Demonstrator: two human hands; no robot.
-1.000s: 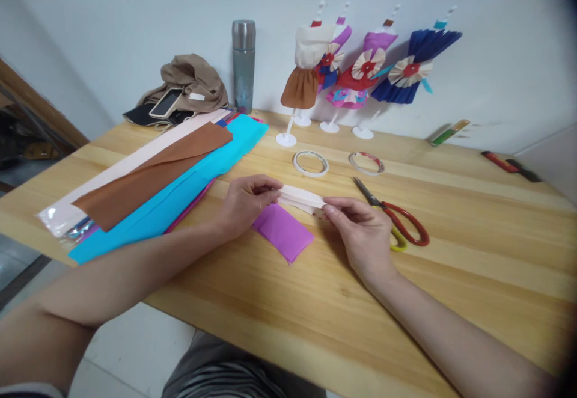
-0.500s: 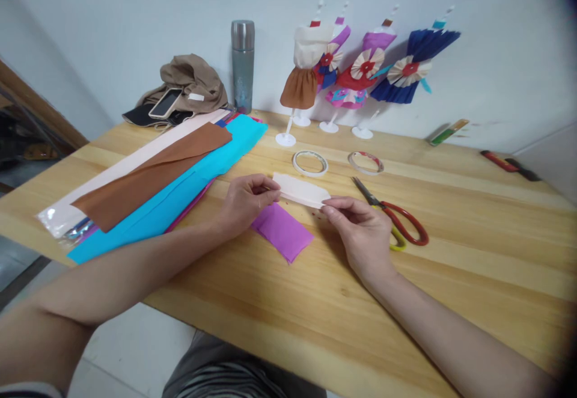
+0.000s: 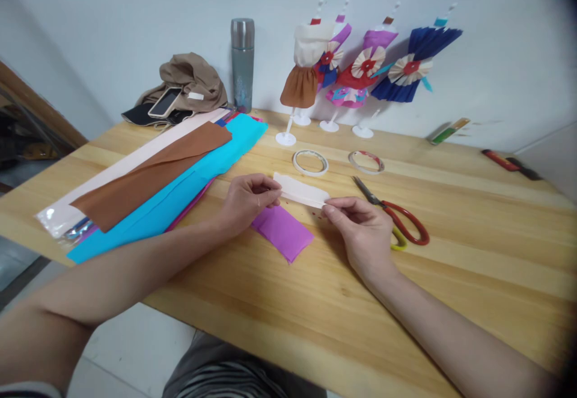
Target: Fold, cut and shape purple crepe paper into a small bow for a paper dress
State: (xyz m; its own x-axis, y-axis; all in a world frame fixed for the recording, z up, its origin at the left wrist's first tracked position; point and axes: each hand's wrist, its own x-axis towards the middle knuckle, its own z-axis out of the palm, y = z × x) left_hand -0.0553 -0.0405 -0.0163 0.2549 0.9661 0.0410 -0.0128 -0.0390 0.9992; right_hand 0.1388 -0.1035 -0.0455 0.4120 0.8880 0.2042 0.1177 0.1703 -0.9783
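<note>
Beyond the purple piece (image 3: 285, 232), a pale strip (image 3: 300, 190) is spanning the space between the person's two hands, with what looks like a narrow fold running along its near edge. The left hand (image 3: 246, 202), lying to the far left of the purple piece, is grasping one end of the strip between thumb and fingers; the right hand (image 3: 363, 229), to the right of the purple piece, is pinching the other end in a like grip. Handling this well is probably depending on keeping both pinches level, holding the fold parallel to the long edge, and drawing the strip taut only lightly, since thin material may be creasing askew or tearing under a harder pull. By count, one strip is being held and one purple piece is lying on the desk (image 3: 270, 314). One pair of scissors (image 3: 381, 204) is resting to the right of the purple piece, past the right hand. Two tape rings are lying beyond it, a left one (image 3: 312, 173) and a right one (image 3: 367, 172). Farther behind it, four dressed forms are standing, the nearest wearing a brown skirt (image 3: 299, 88), and one flask (image 3: 242, 67) is standing to their left.
</note>
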